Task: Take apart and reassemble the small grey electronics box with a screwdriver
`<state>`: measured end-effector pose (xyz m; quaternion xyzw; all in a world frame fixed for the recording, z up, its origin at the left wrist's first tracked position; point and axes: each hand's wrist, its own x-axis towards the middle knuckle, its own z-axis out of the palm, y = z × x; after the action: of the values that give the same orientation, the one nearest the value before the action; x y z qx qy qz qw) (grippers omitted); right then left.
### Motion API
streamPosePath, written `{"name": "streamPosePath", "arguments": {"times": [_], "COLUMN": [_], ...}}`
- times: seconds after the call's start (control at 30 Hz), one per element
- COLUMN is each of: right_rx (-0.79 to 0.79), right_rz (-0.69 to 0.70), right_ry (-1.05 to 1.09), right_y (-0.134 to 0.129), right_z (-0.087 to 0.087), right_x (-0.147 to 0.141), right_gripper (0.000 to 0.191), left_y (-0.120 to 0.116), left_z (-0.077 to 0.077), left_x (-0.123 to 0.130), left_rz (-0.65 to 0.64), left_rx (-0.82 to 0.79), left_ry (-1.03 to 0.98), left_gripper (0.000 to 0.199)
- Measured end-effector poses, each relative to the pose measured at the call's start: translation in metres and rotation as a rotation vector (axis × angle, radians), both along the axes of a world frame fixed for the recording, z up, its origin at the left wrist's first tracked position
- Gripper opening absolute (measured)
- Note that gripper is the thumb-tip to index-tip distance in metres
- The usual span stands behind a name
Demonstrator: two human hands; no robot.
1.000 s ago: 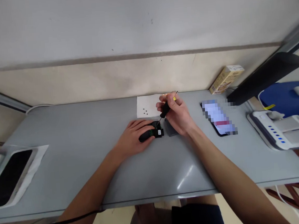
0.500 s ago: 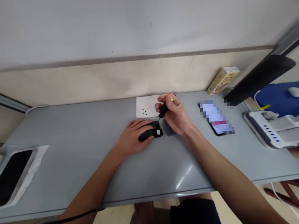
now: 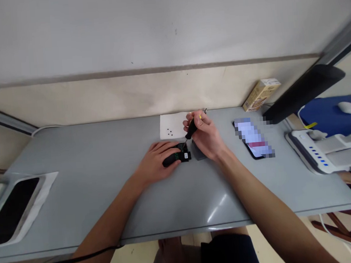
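Under the fingers of my left hand (image 3: 159,162) lies a small black device with a green circuit board (image 3: 182,157) showing, held down on the grey table. My right hand (image 3: 205,135) is closed around the black handle of a screwdriver (image 3: 191,128) with a yellow end. The screwdriver slants down to the left, its tip at the board; whether it sits in a screw is too small to tell. A dark grey flat piece (image 3: 198,150) lies partly hidden beneath my right wrist. Several tiny dark screws (image 3: 170,131) rest on a white sheet of paper (image 3: 163,121) behind the device.
Right of my hands lies a phone (image 3: 252,138) with a blurred screen. Farther right are a white power strip (image 3: 312,153), a carton (image 3: 261,94) and a black cylindrical object (image 3: 304,93). A dark-screened tablet-like device (image 3: 13,209) lies at the left. Behind the table (image 3: 89,154) rises a wall.
The view has shifted very slightly. Both hands keep nearly the same pose, with the screwdriver tip still at the board.
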<state>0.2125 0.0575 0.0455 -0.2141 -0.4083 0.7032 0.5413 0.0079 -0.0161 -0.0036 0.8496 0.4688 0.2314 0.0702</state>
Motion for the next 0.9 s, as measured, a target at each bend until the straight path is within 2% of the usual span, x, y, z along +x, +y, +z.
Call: {"name": "streamPosePath", "arguments": {"times": [0.1, 0.2, 0.27, 0.37, 0.5, 0.57, 0.67, 0.77, 0.83, 0.9], "right_rx": [0.032, 0.124, 0.15, 0.111, 0.055, 0.05, 0.085, 0.159, 0.189, 0.177], "right_rz": [-0.042, -0.096, -0.08, -0.034, 0.017, 0.035, -0.057, -0.159, -0.14, -0.089], "right_ry": [-0.086, -0.209, -0.192, -0.107, -0.085, -0.088, -0.14, -0.24, -0.259, -0.211], "right_y": [0.0002, -0.0016, -0.0033, -0.005, -0.0039, -0.0024, -0.0001, 0.0014, 0.0022, 0.0033], "right_z": [-0.0031, -0.0029, -0.0011, 0.0014, 0.001, -0.0004, -0.0028, -0.0042, -0.0036, -0.002], "right_x": [0.0, -0.0032, -0.0055, -0.007, -0.0039, -0.0021, -0.0016, -0.0021, -0.0011, 0.0013], "right_gripper": [0.046, 0.041, 0.04, 0.045, 0.033, 0.033, 0.039, 0.037, 0.034, 0.04], "left_y": [0.0, 0.0001, 0.0001, -0.0001, -0.0004, -0.0004, -0.0005, -0.0007, -0.0008, -0.0009], "left_z": [0.0002, 0.0006, 0.0011, 0.0025, 0.0041, 0.0045, 0.0047, 0.0046, 0.0046, 0.0048], "left_x": [-0.0001, -0.0003, -0.0001, 0.0005, 0.0009, 0.0006, 0.0, -0.0005, -0.0004, 0.0], "left_rz": [-0.001, -0.003, 0.0, -0.008, -0.026, -0.028, -0.024, -0.022, -0.024, -0.024], "left_rx": [-0.002, -0.007, -0.003, 0.013, 0.023, 0.016, -0.007, -0.014, -0.006, 0.001], "left_ry": [-0.002, 0.005, 0.009, 0.015, 0.026, 0.021, 0.026, 0.034, 0.034, 0.035], "left_gripper": [0.028, 0.029, 0.029, 0.028, 0.026, 0.027, 0.028, 0.029, 0.028, 0.029]}}
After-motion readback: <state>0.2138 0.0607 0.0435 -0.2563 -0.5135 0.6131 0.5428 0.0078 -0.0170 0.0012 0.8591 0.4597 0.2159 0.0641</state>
